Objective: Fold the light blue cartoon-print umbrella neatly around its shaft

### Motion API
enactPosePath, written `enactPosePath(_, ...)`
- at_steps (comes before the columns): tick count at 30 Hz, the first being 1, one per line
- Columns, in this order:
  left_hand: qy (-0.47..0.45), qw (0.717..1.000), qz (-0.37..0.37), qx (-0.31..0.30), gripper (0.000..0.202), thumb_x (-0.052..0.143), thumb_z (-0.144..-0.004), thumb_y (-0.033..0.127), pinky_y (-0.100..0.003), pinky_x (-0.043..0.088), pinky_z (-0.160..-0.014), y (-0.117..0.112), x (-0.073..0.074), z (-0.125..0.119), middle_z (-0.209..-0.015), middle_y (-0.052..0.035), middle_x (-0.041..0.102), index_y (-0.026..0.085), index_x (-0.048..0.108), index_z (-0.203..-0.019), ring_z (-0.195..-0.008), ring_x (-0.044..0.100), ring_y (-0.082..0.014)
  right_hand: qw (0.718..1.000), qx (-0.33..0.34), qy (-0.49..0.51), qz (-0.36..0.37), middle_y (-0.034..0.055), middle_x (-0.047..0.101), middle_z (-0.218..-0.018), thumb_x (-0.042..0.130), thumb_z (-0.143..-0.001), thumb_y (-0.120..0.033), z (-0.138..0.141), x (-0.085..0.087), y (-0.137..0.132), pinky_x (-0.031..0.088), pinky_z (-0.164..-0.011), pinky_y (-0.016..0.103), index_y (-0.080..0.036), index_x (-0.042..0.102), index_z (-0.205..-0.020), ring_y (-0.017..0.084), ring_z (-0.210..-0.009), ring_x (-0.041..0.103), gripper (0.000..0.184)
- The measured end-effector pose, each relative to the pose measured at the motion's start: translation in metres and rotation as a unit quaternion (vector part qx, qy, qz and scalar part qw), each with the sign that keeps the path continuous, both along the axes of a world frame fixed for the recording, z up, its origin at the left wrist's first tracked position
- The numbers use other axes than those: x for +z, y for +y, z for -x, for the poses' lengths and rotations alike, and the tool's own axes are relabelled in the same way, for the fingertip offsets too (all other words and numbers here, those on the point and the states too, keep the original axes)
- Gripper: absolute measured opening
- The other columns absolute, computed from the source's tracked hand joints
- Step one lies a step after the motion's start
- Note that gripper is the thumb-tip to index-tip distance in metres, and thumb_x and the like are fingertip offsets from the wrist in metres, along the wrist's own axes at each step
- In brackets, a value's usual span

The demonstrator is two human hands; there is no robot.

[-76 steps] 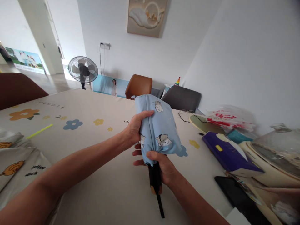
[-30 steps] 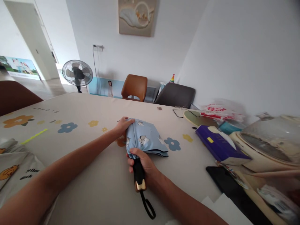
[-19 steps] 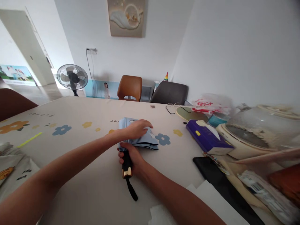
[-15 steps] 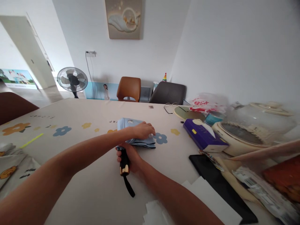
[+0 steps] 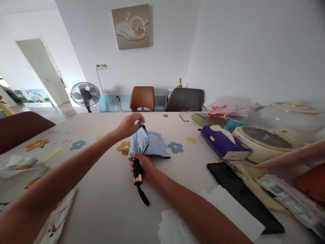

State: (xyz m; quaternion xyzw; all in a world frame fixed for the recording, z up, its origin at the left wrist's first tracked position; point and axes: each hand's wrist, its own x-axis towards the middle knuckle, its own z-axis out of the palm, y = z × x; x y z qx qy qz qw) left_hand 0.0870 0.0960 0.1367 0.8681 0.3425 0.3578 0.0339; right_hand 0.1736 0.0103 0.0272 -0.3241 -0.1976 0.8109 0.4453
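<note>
Head view: the blue umbrella point(image 5: 152, 144) lies over the table point(image 5: 106, 203), long axis pointing away from the person, the right hand point(image 5: 143, 163) curled closed around its near, handle end, the left hand point(image 5: 130, 124) pinching a raised canopy fold point(image 5: 142, 139) farther off.

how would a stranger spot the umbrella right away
On the pale, flower-printed table, find the person's right hand near the middle. It grips the black handle of the light-blue umbrella. Unlike the flat blue flower printed beside it, the umbrella is loose, black-edged cloth, its handle ending in gold.
</note>
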Motion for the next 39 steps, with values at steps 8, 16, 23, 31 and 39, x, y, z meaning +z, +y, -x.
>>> enactPosePath(8, -0.076, 0.985, 0.111, 0.109, 0.011, 0.041, -0.063, 0.013, -0.028, 0.042, -0.078, -0.021, -0.071, 0.13, -0.084, -0.0019, 0.061, 0.018, 0.049, -0.07, -0.083, 0.056, -0.0151, 0.999, 0.018, -0.017, -0.023, -0.0015, 0.051, -0.059, 0.062, -0.068, -0.019, -0.001, -0.01, 0.005, 0.042, -0.039, 0.018, -0.012, 0.055, -0.074, 0.006, -0.044, 0.046, 0.012)
enactPosePath(16, -0.05, 0.982, 0.159, 0.089, 0.021, 0.037, -0.054, 0.007, -0.032, 0.041, -0.081, -0.033, -0.13, 0.138, -0.088, -0.0038, 0.06, 0.019, 0.048, -0.067, -0.089, 0.053, -0.0173, 0.999, 0.02, -0.035, -0.027, 0.0025, 0.057, -0.062, 0.06, -0.073, -0.02, -0.008, -0.002, 0.001, 0.052, -0.055, 0.019, -0.01, 0.057, -0.075, 0.009, -0.052, 0.057, 0.011)
enactPosePath(23, -0.008, 0.983, 0.163, 0.084, 0.032, 0.032, -0.053, 0.001, -0.03, 0.039, -0.083, -0.031, -0.135, 0.139, -0.091, -0.0021, 0.058, 0.02, 0.049, -0.071, -0.093, 0.05, -0.0159, 0.999, 0.003, -0.033, -0.014, 0.001, 0.056, -0.061, 0.062, -0.075, -0.021, -0.009, 0.007, 0.002, 0.052, -0.05, 0.017, -0.011, 0.055, -0.075, 0.007, -0.049, 0.056, 0.012)
enactPosePath(31, -0.014, 0.98, 0.177, 0.092, 0.027, 0.035, -0.052, 0.003, -0.03, 0.041, -0.079, -0.029, -0.135, 0.138, -0.089, -0.0018, 0.058, 0.02, 0.048, -0.069, -0.09, 0.051, -0.0165, 0.999, -0.003, -0.038, -0.012, 0.0032, 0.06, -0.066, 0.063, -0.071, -0.016, -0.01, 0.008, 0.004, 0.053, -0.057, 0.017, -0.01, 0.056, -0.073, 0.009, -0.057, 0.06, 0.009)
enactPosePath(39, 0.006, 0.977, 0.175, 0.126, 0.029, 0.033, -0.052, 0.003, -0.032, 0.041, -0.079, -0.032, -0.132, 0.139, -0.088, -0.0022, 0.059, 0.02, 0.049, -0.07, -0.088, 0.051, -0.0173, 0.994, 0.066, -0.085, 0.0, -0.0022, 0.05, -0.054, 0.06, -0.07, -0.012, -0.021, 0.01, 0.011, 0.038, -0.033, 0.011, -0.013, 0.05, -0.067, 0.003, -0.039, 0.045, 0.01)
